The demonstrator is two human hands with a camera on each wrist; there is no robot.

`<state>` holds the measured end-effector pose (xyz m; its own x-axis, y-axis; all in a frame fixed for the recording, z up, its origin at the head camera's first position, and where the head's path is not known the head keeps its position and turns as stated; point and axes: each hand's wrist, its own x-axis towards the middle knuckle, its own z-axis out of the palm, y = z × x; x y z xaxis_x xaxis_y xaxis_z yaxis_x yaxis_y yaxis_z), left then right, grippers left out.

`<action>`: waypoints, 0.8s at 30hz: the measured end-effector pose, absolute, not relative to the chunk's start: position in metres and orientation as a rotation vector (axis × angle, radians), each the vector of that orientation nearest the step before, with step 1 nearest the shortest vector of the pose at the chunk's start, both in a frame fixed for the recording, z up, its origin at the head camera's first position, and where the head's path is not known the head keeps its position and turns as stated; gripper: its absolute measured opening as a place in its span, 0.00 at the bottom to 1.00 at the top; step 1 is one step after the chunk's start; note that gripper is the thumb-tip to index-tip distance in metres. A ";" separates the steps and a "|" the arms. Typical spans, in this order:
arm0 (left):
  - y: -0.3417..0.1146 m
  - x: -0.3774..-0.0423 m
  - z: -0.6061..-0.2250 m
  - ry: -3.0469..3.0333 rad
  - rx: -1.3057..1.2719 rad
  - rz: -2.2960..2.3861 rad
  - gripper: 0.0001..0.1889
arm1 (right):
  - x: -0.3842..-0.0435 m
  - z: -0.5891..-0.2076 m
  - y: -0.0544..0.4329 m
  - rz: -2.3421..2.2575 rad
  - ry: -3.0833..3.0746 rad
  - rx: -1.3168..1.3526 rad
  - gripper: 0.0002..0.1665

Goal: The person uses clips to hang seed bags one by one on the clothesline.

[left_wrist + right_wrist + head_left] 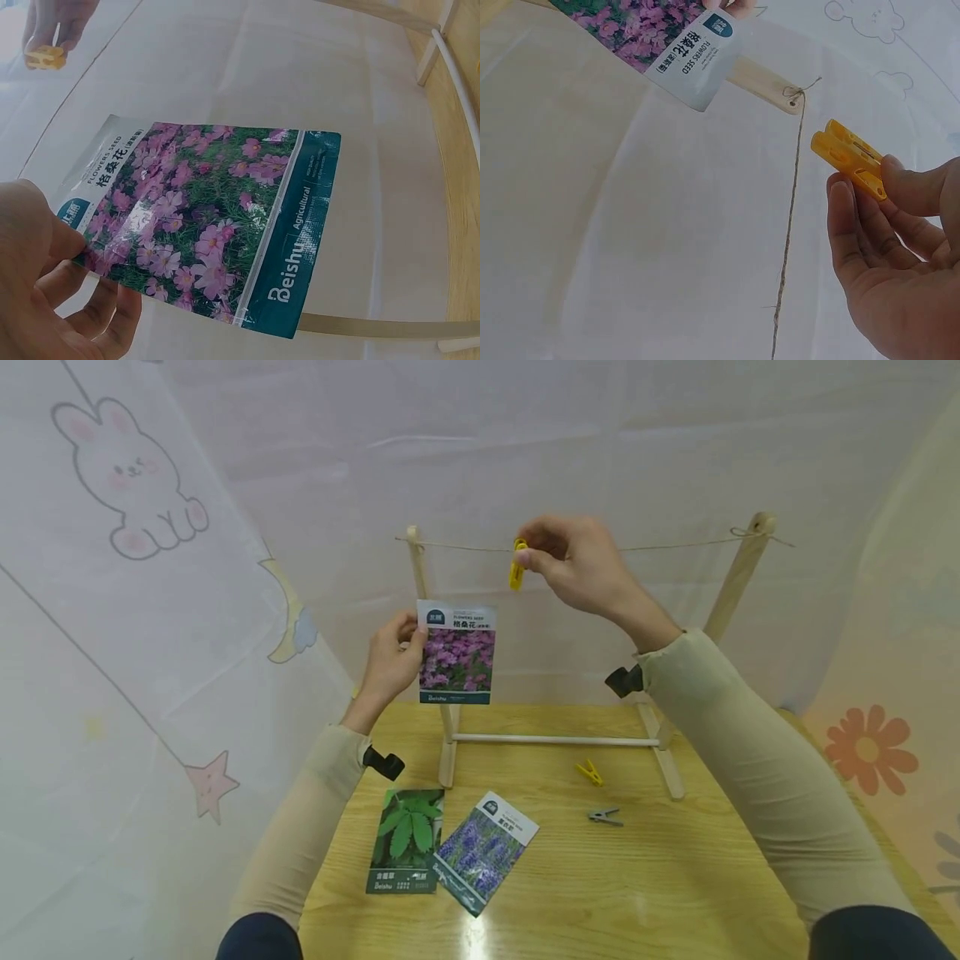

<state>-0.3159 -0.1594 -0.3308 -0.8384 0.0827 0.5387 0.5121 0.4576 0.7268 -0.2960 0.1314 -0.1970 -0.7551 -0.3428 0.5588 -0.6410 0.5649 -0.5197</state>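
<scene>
A flower seed packet point(457, 656) with pink blossoms hangs upright from my left hand point(392, 653), which pinches its left edge between thumb and fingers. In the left wrist view the packet point(202, 225) shows its whole front. My right hand point(581, 564) pinches a yellow clothespin point(517, 567) near the string. The right wrist view shows this clothespin point(851, 157) apart from the twine point(790, 217), held between thumb and fingers. The twine runs between two wooden posts, and the packet is below it, also apart.
On the wooden table lie a green-leaf seed packet point(405, 842) and a purple-flower seed packet point(487, 852), edges touching. Another yellow clothespin point(590, 772) and a grey clothespin point(604, 816) lie to their right. The rack's right post point(738, 572) and white lower bar point(555, 740) stand behind.
</scene>
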 end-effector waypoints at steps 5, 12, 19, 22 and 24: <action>-0.158 -0.318 -0.328 -2.274 -0.493 -1.352 0.11 | -0.294 -0.193 0.127 1.032 -2.417 0.801 0.15; -0.156 -0.321 -0.325 -2.272 -0.492 -1.341 0.11 | -0.296 -0.189 0.121 1.051 -2.415 0.803 0.15; -0.151 -0.326 -0.319 -2.258 -0.492 -1.353 0.12 | -0.299 -0.185 0.114 1.065 -2.393 0.790 0.13; -0.149 -0.327 -0.316 -2.249 -0.482 -1.349 0.12 | -0.302 -0.182 0.111 1.070 -2.378 0.786 0.12; -0.148 -0.328 -0.315 -2.241 -0.484 -1.342 0.11 | -0.304 -0.181 0.109 1.074 -2.369 0.785 0.11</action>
<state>-0.3282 -0.1482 -0.3153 -0.8223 0.0541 0.5665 0.5249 0.4565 0.7184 -0.3041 0.1089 -0.1807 -0.7514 -0.3186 0.5778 -0.6445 0.5418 -0.5395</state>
